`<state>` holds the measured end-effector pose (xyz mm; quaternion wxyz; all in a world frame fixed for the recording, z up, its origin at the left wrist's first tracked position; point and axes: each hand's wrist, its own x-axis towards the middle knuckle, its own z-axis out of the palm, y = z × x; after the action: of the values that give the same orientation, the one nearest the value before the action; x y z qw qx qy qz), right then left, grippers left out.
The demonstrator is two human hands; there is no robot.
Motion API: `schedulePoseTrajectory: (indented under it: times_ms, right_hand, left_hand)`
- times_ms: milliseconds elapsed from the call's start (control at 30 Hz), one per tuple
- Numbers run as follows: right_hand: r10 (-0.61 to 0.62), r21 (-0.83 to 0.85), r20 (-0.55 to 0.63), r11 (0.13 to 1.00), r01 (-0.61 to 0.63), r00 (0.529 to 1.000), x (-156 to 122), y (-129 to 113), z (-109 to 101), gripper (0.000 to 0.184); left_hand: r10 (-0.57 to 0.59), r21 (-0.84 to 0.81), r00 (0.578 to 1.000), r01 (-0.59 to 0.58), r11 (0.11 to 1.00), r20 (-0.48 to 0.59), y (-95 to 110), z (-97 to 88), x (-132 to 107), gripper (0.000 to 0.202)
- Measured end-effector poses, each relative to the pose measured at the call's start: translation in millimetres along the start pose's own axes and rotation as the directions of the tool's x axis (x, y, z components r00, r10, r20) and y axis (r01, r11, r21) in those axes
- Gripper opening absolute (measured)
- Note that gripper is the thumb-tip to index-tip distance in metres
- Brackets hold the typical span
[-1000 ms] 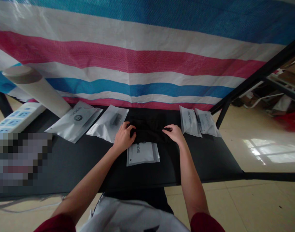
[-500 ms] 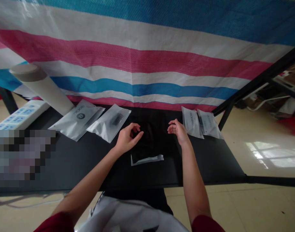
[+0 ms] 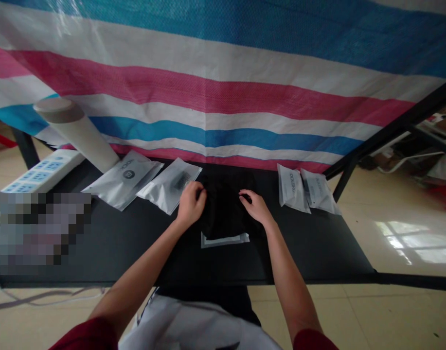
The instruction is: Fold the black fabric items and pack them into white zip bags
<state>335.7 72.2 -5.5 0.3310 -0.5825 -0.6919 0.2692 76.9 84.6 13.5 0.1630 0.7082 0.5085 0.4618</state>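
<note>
A folded black cloth (image 3: 223,214) lies in front of me, on top of a frosted plastic bag (image 3: 226,240) whose near edge sticks out below it. My left hand (image 3: 191,205) is closed at the cloth's left side, thumb and fingers brought together on the fabric. At the right side, my right hand (image 3: 255,206) has its thumb and fingers curled in a pinch on the dark material. Folds are hard to make out, black on a black table (image 3: 310,248).
Two packed frosted bags (image 3: 124,177) (image 3: 171,187) lie to the left, two smaller bags (image 3: 294,189) (image 3: 319,192) to the right. A white bottle (image 3: 80,136) and a power strip (image 3: 44,170) stand at the back left. A striped sheet (image 3: 208,97) hangs behind.
Both hands have closed in on the cloth. The right hand has moved left, and the left hand's spread thumb and fingers have come together. The view has shifted slightly.
</note>
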Motion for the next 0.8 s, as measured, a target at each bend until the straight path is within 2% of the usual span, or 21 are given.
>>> schedulePoseTrajectory:
  times_ms: [33, 67, 100, 133, 167, 200, 233, 267, 300, 333, 367, 400, 433, 467, 500, 533, 567, 633, 800]
  right_hand:
    - [-0.002, -0.005, 0.001, 1.0, 0.002, 1.0, 0.2, 0.8, -0.6, 0.025]
    - [-0.008, -0.014, -0.003, 1.0, 0.008, 1.0, 0.4, 1.3, -1.0, 0.024]
    - [-0.014, -0.023, -0.007, 1.0, 0.014, 1.0, 0.6, 1.6, -1.1, 0.024]
    - [-0.021, -0.035, -0.01, 0.999, 0.021, 1.0, 0.6, 1.6, -1.1, 0.024]
    - [-0.026, -0.049, -0.014, 0.998, 0.025, 1.0, 0.6, 1.5, -0.9, 0.023]
    - [-0.03, -0.063, -0.018, 0.998, 0.029, 0.999, 0.5, 1.2, -0.6, 0.023]
    - [-0.031, -0.077, -0.021, 0.997, 0.029, 0.999, 0.3, 0.7, -0.1, 0.023]
    - [-0.032, -0.092, -0.021, 0.995, 0.03, 0.999, 0.0, 0.3, 0.6, 0.023]
    - [-0.034, -0.107, -0.021, 0.994, 0.031, 0.999, -0.3, -0.2, 1.4, 0.022]
    - [-0.037, -0.125, -0.021, 0.992, 0.034, 0.999, -0.7, -0.6, 2.3, 0.022]
    - [-0.041, -0.144, -0.021, 0.989, 0.038, 0.999, -1.1, -0.9, 3.4, 0.022]
    - [-0.047, -0.163, -0.021, 0.986, 0.043, 0.999, -1.4, -1.0, 4.4, 0.022]
    - [-0.053, -0.18, -0.022, 0.982, 0.048, 0.998, -1.7, -0.9, 5.4, 0.022]
    - [-0.056, -0.194, -0.025, 0.98, 0.051, 0.998, -1.9, -0.6, 6.3, 0.022]
    - [-0.06, -0.204, -0.027, 0.978, 0.053, 0.998, -2.0, -0.2, 7.0, 0.022]
    - [-0.063, -0.21, -0.028, 0.976, 0.056, 0.998, -2.1, 0.2, 7.4, 0.022]
    - [-0.066, -0.213, -0.028, 0.975, 0.059, 0.997, -2.2, 0.5, 7.6, 0.023]
    - [-0.073, -0.221, -0.025, 0.973, 0.066, 0.997, -2.5, 0.5, 7.8, 0.023]
    - [-0.078, -0.27, 0.004, 0.96, 0.076, 0.997, -4.4, -4.4, 9.8, 0.028]
  left_hand:
    - [-0.092, -0.098, 0.971, 0.071, 0.993, -0.22, -8.8, -11.1, 7.8, 0.006]
    - [-0.195, -0.196, 0.885, 0.12, 0.973, -0.422, -17.0, -22.6, 15.3, 0.007]
    - [-0.288, -0.284, 0.764, 0.143, 0.948, -0.577, -23.8, -33.7, 22.0, 0.007]
    - [-0.334, -0.335, 0.667, 0.132, 0.933, -0.667, -28.6, -43.6, 27.2, 0.008]
    - [-0.342, -0.351, 0.592, 0.105, 0.931, -0.73, -30.9, -51.9, 30.6, 0.008]
    - [-0.319, -0.338, 0.557, 0.072, 0.938, -0.767, -30.6, -58.0, 31.9, 0.007]
    - [-0.261, -0.293, 0.552, 0.032, 0.956, -0.792, -28.0, -61.8, 31.3, 0.005]
    - [-0.18, -0.226, 0.569, -0.012, 0.974, -0.803, -23.4, -63.5, 29.1, 0.001]
    - [-0.085, -0.152, 0.612, -0.057, 0.987, -0.786, -17.5, -63.2, 25.8, 0.003]
    - [0.011, -0.079, 0.683, -0.101, 0.992, -0.73, -11.3, -61.4, 22.0, 0.006]
    - [0.111, -0.009, 0.781, -0.147, 0.989, -0.614, -5.5, -58.7, 18.2, 0.007]
    - [0.195, 0.048, 0.882, -0.193, 0.98, -0.429, -0.8, -55.3, 14.9, 0.006]
    - [0.242, 0.087, 0.951, -0.229, 0.969, -0.19, 2.2, -51.8, 12.3, 0.006]
    - [0.246, 0.118, 0.967, -0.252, 0.96, 0.062, 3.2, -48.3, 10.4, 0.009]
    - [0.214, 0.15, 0.939, -0.26, 0.954, 0.268, 2.2, -45.1, 9.3, 0.014]
    - [0.166, 0.182, 0.901, -0.256, 0.949, 0.401, -0.6, -42.1, 8.7, 0.02]
    - [0.121, 0.212, 0.876, -0.244, 0.946, 0.467, -4.8, -39.4, 8.4, 0.024]
    - [0.062, 0.266, 0.882, -0.208, 0.941, 0.467, -15.0, -35.0, 7.8, 0.032]
    - [0.036, 0.418, 0.942, -0.182, 0.89, 0.333, -30.7, -27.2, 2.2, 0.047]
